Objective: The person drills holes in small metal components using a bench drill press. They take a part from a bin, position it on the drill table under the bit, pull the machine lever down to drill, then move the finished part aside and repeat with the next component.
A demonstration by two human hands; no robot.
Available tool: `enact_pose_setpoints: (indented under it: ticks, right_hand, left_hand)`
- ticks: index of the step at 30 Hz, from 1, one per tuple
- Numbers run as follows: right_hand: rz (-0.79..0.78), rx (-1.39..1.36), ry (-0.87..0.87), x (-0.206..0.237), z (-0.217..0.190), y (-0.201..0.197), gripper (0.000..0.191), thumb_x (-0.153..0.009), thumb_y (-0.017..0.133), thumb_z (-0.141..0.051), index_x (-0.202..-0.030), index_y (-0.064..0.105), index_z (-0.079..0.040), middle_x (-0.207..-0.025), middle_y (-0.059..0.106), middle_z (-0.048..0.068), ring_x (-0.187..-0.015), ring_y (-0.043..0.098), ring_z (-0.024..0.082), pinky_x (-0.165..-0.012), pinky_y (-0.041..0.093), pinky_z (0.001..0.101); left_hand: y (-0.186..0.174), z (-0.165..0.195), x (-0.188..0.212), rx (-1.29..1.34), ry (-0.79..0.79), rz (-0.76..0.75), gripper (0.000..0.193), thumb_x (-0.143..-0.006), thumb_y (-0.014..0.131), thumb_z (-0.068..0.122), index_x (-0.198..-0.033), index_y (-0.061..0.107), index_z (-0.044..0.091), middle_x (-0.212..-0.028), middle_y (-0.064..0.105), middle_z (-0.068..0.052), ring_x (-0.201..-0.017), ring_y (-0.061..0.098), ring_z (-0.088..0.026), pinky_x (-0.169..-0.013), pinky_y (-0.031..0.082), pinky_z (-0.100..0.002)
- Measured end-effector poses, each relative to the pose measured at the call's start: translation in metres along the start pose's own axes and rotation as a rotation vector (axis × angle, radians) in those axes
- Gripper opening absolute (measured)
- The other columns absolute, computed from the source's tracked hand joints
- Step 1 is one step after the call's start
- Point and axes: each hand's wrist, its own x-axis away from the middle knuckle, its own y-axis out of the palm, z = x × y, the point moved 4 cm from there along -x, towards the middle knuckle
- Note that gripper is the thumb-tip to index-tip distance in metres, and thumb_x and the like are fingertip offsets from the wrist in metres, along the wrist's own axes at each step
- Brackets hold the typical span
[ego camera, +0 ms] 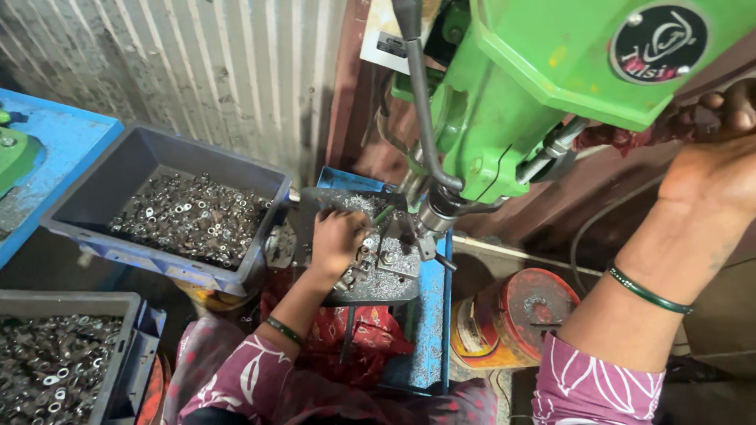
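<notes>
Lap: patterned purple sleeves point(252, 378) fill the bottom of the view, with a red cloth point(346, 334) just beyond them under the work table.
Near bin: a grey bin point(126, 346) at lower left holds small metal rings; it stands well apart from both hands.
Left hand: the left hand point(337, 240) reaches forward and rests on the drill table point(378, 279), fingers curled down around a small metal part point(367, 245) that is mostly hidden under them. The grip looks narrow and closed on the piece, though what exactly it pinches is too small to make out.
Part position: the small metal part lies at the fingertips, just left of the spindle point(433, 208) and slightly below it; its long axis cannot be told.
Nearer hand: the left hand is at the part; the right is far from it.
Table: metal chips cover the drill table and the blue frame point(429, 315) around it.
Far bin: a blue-grey bin point(118, 177) of more rings sits left of the table, near the left hand but not touched.
Right hand: the right hand point(713, 153) is raised at upper right, wrapped shut around what appears to be the feed handle point(630, 138), a red-brown grip partly hidden behind the green drill head point(543, 71).
Background: a round orange drum point(512, 315) stands below the right forearm, and a corrugated metal wall point(220, 71) is behind.
</notes>
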Motion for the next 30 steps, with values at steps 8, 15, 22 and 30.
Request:
enact_pose_setpoints:
  ticks: [8,15,22,30]
  right_hand:
    - [0.014,-0.086,-0.034,0.013,0.0,-0.001,0.044,-0.123,0.031,-0.035,-0.084,0.034,-0.016,-0.072,0.031,-0.003,-0.082,0.045,0.014,-0.063,0.029,0.0254]
    - [0.061,-0.008,-0.059,0.012,0.003,-0.017,0.046,-0.125,0.029,-0.035,-0.085,0.034,-0.014,-0.076,0.029,-0.001,-0.081,0.043,0.013,-0.065,0.027,0.0248]
    - [0.057,-0.027,-0.056,0.016,0.0,-0.007,0.042,-0.121,0.029,-0.034,-0.084,0.035,-0.014,-0.074,0.032,-0.003,-0.082,0.044,0.013,-0.067,0.031,0.0236]
    - [0.062,-0.06,-0.065,0.016,0.003,-0.004,0.041,-0.122,0.029,-0.033,-0.088,0.036,-0.012,-0.075,0.032,-0.001,-0.081,0.042,0.014,-0.074,0.035,0.0241]
  left_hand:
    - [-0.017,0.002,0.014,0.075,-0.033,0.176,0.021,-0.084,0.073,0.015,-0.105,0.072,0.013,-0.109,0.07,-0.01,-0.109,0.062,-0.036,-0.094,0.047,-0.047]
    - [-0.01,-0.013,0.016,-0.197,-0.125,0.116,0.03,-0.078,0.081,0.034,-0.101,0.076,0.017,-0.116,0.066,-0.011,-0.111,0.058,-0.039,-0.096,0.041,-0.055]
    - [-0.002,-0.013,0.007,-0.259,-0.028,0.066,0.023,-0.07,0.08,0.029,-0.093,0.078,0.022,-0.111,0.067,-0.007,-0.117,0.057,-0.034,-0.102,0.038,-0.051]
    - [0.003,-0.006,0.008,-0.249,0.01,0.003,0.014,-0.082,0.073,0.022,-0.094,0.074,0.017,-0.097,0.07,-0.007,-0.105,0.063,-0.032,-0.099,0.04,-0.051]
